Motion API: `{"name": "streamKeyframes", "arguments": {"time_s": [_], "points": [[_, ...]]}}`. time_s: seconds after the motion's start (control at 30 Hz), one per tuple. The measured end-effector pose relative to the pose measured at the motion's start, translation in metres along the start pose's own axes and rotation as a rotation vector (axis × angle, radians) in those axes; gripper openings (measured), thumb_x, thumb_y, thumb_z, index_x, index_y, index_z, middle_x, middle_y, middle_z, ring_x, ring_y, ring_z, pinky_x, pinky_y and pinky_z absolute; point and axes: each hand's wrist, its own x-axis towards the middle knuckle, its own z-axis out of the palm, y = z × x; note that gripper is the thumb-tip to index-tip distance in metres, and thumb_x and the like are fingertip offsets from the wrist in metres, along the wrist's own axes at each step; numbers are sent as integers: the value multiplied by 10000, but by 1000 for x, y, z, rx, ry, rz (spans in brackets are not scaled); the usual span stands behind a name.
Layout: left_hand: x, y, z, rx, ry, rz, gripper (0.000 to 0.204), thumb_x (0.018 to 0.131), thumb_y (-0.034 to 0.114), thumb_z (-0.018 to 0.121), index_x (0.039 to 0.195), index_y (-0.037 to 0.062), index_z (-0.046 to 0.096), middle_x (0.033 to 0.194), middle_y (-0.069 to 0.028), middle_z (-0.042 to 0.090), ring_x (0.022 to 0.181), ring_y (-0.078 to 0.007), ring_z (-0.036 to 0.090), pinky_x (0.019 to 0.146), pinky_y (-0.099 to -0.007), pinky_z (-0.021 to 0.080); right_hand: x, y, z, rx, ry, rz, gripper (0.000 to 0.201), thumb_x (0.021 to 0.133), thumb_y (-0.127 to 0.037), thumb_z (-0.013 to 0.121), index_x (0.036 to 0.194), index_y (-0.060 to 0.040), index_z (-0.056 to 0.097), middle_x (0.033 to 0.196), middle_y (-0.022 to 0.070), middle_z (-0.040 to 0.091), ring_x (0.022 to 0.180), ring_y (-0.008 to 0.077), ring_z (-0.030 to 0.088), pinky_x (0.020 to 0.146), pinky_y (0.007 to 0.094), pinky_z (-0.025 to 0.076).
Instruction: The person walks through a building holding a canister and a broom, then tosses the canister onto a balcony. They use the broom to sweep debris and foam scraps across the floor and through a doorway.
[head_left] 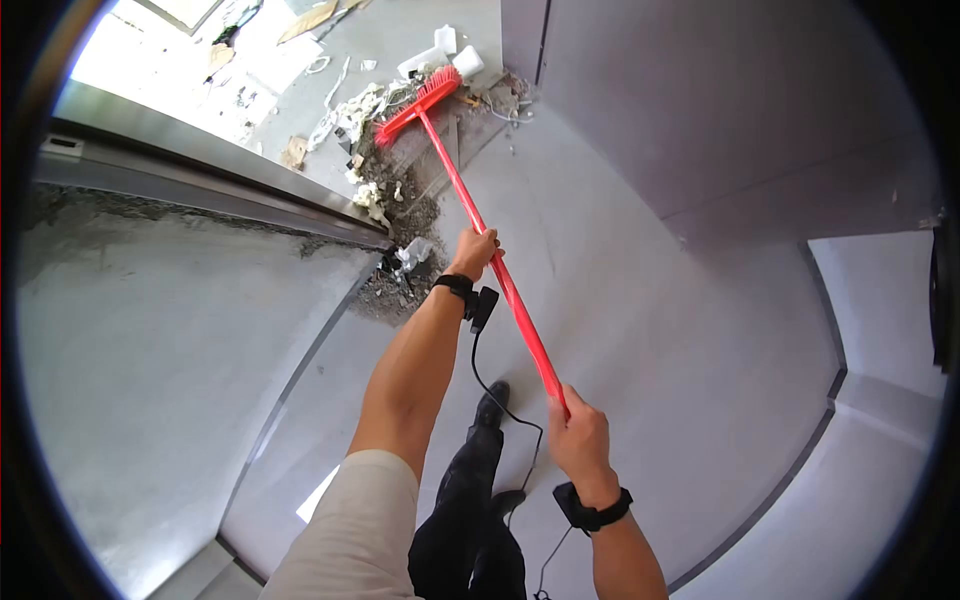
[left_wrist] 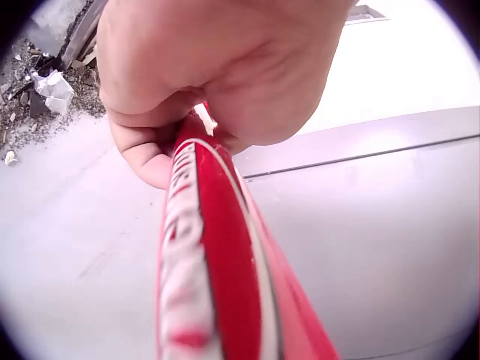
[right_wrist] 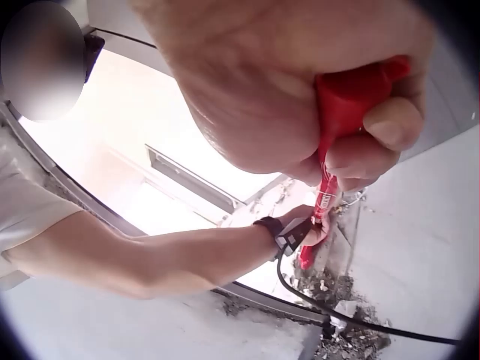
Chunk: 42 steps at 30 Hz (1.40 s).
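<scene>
The left hand (head_left: 476, 252) grips the red broom (head_left: 460, 189) partway along its handle (head_left: 524, 316), nearer the rubble (head_left: 412, 212); the right hand (head_left: 580, 437) holds the handle's end, farther from the rubble. Outward, the handle slants to the head (head_left: 428, 103), over the rubble's far part

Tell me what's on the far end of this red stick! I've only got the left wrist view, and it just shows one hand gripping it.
Observer: The head view shows a red broom head with bristles there, up among the debris.

Operator: Cool! Is anything else holding the stick?

Observer: Yes, the right hand grips it too, close to the end opposite the broom head.
</scene>
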Motion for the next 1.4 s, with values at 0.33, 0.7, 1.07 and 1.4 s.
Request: {"name": "streamKeyframes", "arguments": {"time_s": [0.33,0.7,1.07,1.4], "points": [[-81,87,4,-482,-82,73,169,886,168,483,781,38,453,677,-46,493,546,-166,553,474,-313,493,-13,-101,-64,-498,65,-115,215,823,-123,552,1015,-27,561,606,142,541,565,328,570,494,388,456],[-170,25,56,-354,-4,-163,134,813,106,502,723,8,499,613,-55,506,512,-161,539,459,-297,477,-124,-46,-96,-19,-23,79,225,856,-155,531,1032,-26,584,620,168,535,503,289,495,502,344,422],[-382,-155,181,-41,-395,-563,199,857,172,511,857,-21,557,738,-107,629,646,-218,645,574,-353,554,-364,111,-194,-64,-40,449,203,859,-161,558,962,5,615,560,29,495,507,82,436,471,251,359],[-431,-262,270,65,-373,-781,294,900,240,474,853,-38,558,663,-121,607,589,-274,639,511,-392,556,-440,199,-227,-149,-92,566,324,888,-295,557,1033,-13,621,680,86,596,594,110,544,540,289,442]]}}
